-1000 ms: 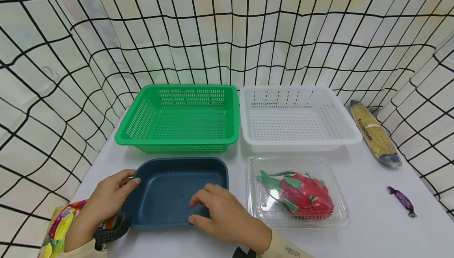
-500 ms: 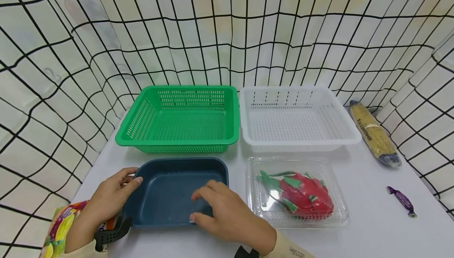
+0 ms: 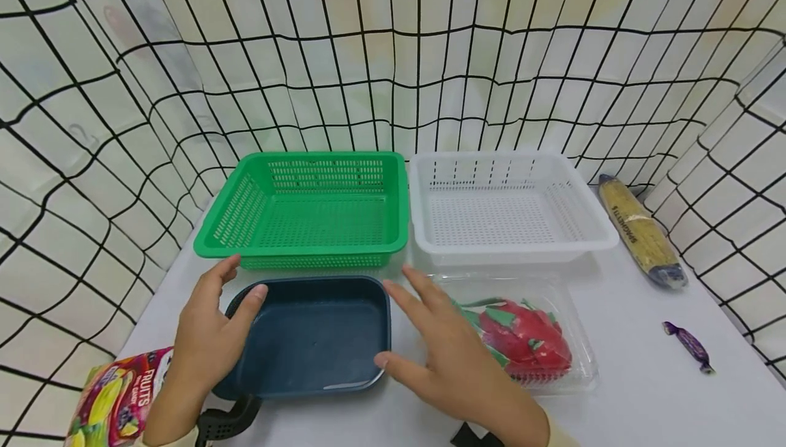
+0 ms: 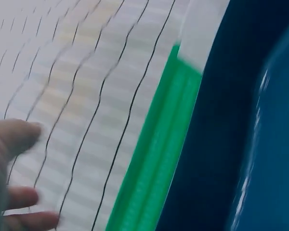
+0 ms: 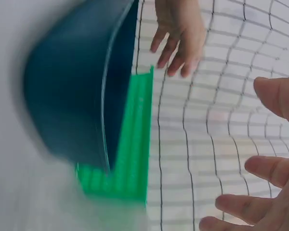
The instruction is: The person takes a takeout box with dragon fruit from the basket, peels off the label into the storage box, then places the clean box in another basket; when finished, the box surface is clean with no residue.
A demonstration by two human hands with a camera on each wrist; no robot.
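Note:
A dark blue rectangular tub (image 3: 313, 338) sits at the front of the white table, with a hand on either side. The left hand (image 3: 211, 331) hovers over its left rim, thumb and fingers spread and holding nothing. To the right of the tub, the right hand (image 3: 448, 344) is raised with fingers spread, overlapping a clear plastic clamshell box (image 3: 583, 351) in the head view. Inside that box lies a red and green dragon fruit (image 3: 534, 338). Under the left forearm is a colourful fruit candy bag (image 3: 117, 399), partly covered. The right wrist view shows both hands (image 5: 260, 187) off the tub.
Behind the tub stand a green basket (image 3: 331, 222) and a white basket (image 3: 491, 222), side by side. A spaghetti pack (image 3: 641, 232) lies along the right edge, with a purple wrapped candy (image 3: 689, 347) nearer. Black wire mesh (image 3: 417, 58) encloses the back and sides.
Both hands have lifted off the tub and spread their fingers. The right hand moved right, out of the tub; the left rose over the rim, uncovering more of the candy bag.

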